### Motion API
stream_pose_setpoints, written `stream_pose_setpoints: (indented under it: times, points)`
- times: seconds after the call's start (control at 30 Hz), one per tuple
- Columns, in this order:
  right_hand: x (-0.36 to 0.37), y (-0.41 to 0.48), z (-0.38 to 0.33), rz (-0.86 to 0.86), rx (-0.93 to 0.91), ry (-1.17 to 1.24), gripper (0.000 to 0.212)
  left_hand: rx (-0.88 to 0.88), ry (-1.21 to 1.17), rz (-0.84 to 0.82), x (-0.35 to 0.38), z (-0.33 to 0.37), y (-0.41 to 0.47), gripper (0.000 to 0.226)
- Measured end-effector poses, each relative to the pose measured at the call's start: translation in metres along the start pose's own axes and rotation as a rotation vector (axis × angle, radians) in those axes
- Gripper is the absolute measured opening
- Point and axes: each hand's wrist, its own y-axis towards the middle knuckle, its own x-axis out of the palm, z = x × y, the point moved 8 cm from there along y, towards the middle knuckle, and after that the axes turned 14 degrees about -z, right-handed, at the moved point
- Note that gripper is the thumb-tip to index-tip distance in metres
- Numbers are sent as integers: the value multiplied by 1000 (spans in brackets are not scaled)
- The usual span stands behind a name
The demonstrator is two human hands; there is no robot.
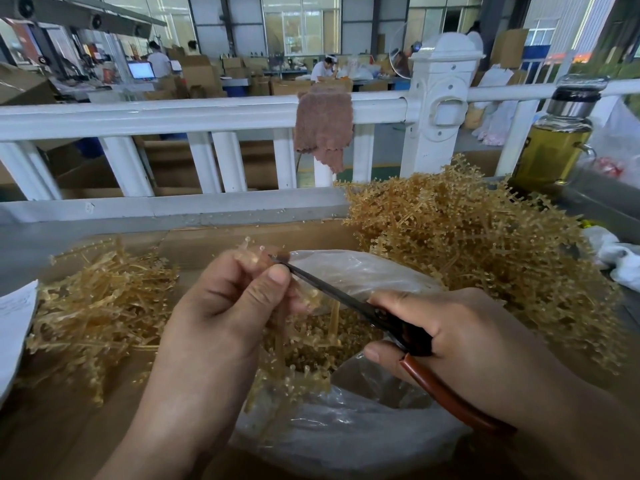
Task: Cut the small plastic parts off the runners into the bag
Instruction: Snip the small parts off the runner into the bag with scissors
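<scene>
My left hand [228, 306] grips an amber plastic runner [277, 368] that hangs down over the clear plastic bag [346, 427]. My right hand [457, 341] holds scissors [346, 299] with red-brown handles; their dark blades reach up-left to the runner's top by my left thumb. Small amber parts lie inside the bag. A large heap of runners with parts [467, 244] sits at the right. A flatter pile of runners [100, 303] lies at the left.
A white railing [207, 116] runs across just beyond the cardboard work surface [263, 240], with a brown cloth [323, 126] draped over it. A glass bottle of yellow liquid [554, 140] stands at the right. White paper [14, 327] lies at the left edge.
</scene>
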Motion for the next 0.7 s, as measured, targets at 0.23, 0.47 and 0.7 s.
stream_pose_setpoints:
  times: [0.23, 0.47, 0.7]
  points:
    - [3, 0, 0, -6, 9, 2, 52, 18, -40, 76, -11, -2, -1, 31]
    - [4, 0, 1, -28, 22, 25, 56, 10, -68, 57, -11, -5, 1, 29]
    - [4, 1, 0, -36, 15, 6, 46, 36, 89, 66, -10, 3, -2, 30]
